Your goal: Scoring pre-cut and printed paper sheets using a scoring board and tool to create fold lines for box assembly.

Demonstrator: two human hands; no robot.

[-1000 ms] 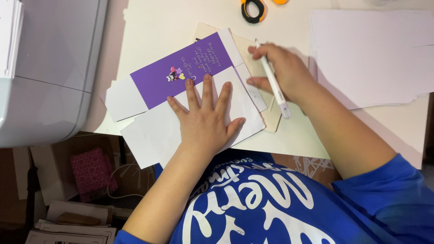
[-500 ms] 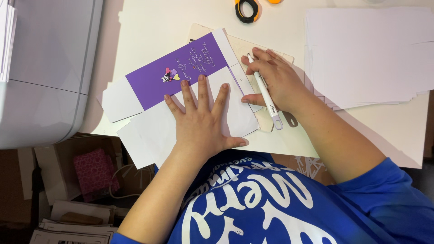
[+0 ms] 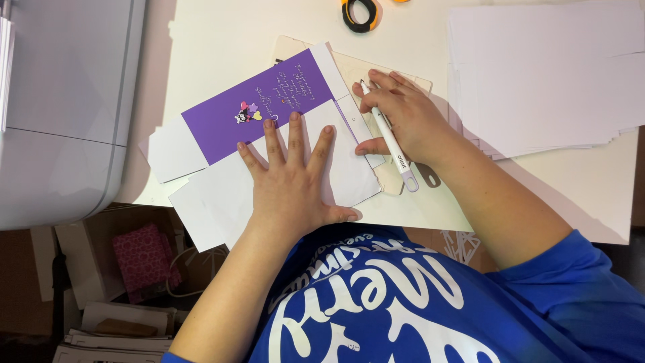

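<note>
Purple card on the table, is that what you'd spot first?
Yes, the purple card stands out mid-table, with white flaps around it. The left hand lies flat on the white flap just below it, and the right hand holds a white pen at the card's right end. Black-and-orange scissors peek in at the top.

I wear a bright blue T-shirt (image 3: 376,302) with short sleeves; the right sleeve (image 3: 571,282) ends above my elbow and both my forearms are bare. On the chest there are big white letters in a rounded, handwritten style, with a line of smaller white letters near the collar. My left hand (image 3: 292,181) and my right hand (image 3: 403,121) carry no ring, no watch and no bracelet. My fingernails are short and have no polish.
</note>
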